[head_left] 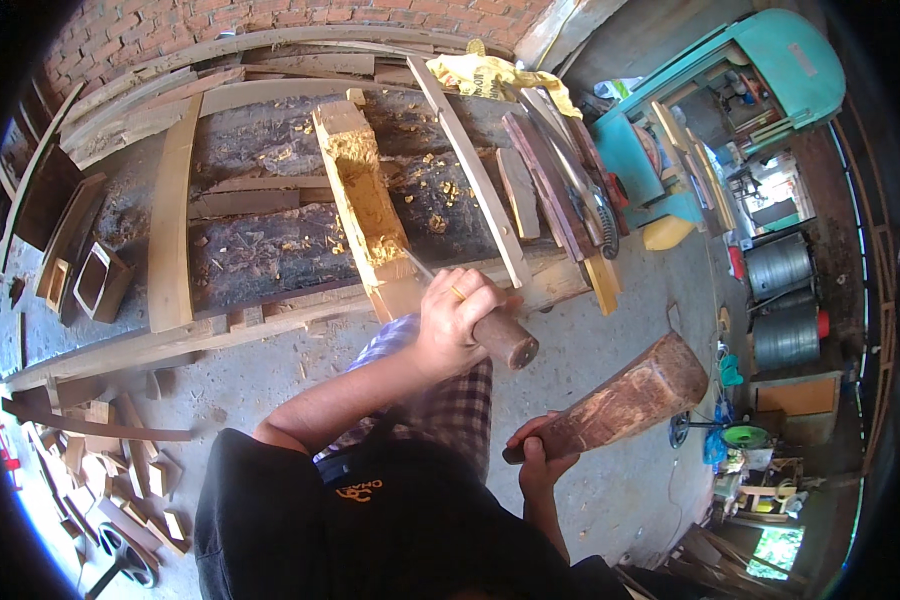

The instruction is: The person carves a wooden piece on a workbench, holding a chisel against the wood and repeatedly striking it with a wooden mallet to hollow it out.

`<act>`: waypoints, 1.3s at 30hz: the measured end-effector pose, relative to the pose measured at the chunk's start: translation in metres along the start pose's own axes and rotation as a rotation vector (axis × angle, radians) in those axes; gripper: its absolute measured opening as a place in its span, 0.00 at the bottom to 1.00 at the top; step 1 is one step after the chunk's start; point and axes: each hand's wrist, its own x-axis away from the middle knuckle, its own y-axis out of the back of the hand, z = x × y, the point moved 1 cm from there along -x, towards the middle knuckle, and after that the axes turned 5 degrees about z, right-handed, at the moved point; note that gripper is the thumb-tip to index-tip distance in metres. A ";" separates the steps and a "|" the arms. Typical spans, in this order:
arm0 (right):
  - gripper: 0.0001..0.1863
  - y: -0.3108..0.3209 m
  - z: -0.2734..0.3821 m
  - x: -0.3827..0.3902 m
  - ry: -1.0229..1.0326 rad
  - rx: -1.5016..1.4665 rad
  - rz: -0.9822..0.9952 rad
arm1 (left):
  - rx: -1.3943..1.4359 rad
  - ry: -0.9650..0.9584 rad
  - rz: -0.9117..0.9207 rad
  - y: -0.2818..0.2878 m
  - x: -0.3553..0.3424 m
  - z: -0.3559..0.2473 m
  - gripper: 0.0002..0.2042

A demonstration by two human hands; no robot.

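My left hand (452,318) is closed around a chisel (506,340) with a thick round wooden handle. Its thin metal blade slants up to the near end of a hollow cut in a pale timber block (388,235). Rough yellowish chips and torn fibres fill parts of that hollow. Lower right, my right hand (542,458) grips the narrow end of a heavy brown wooden mallet (635,393), whose worn, broad head points up and right, apart from the chisel handle. The timber lies across a dark, scarred workbench (255,245), its near end beside my checked trousers.
Flat boards (173,215) and a long pale strip (470,170) lie across the bench. A handsaw (602,215) rests among dark planks at right. Beyond stands a turquoise machine (790,65). Wood offcuts (120,470) heap on the floor at left; metal drums (782,335) stand far right.
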 end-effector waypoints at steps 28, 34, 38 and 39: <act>0.20 -0.011 0.015 -0.021 0.049 -0.116 0.038 | 0.478 0.551 0.257 0.037 -0.086 0.046 0.16; 0.21 -0.013 0.013 -0.023 0.049 -0.145 0.054 | 0.460 0.596 0.246 0.057 -0.100 0.048 0.14; 0.21 -0.010 0.010 -0.023 0.041 -0.155 0.084 | 0.429 0.574 0.241 0.056 -0.098 0.050 0.15; 0.21 -0.010 0.010 -0.022 0.060 -0.145 0.074 | 0.402 0.574 0.248 0.056 -0.097 0.051 0.15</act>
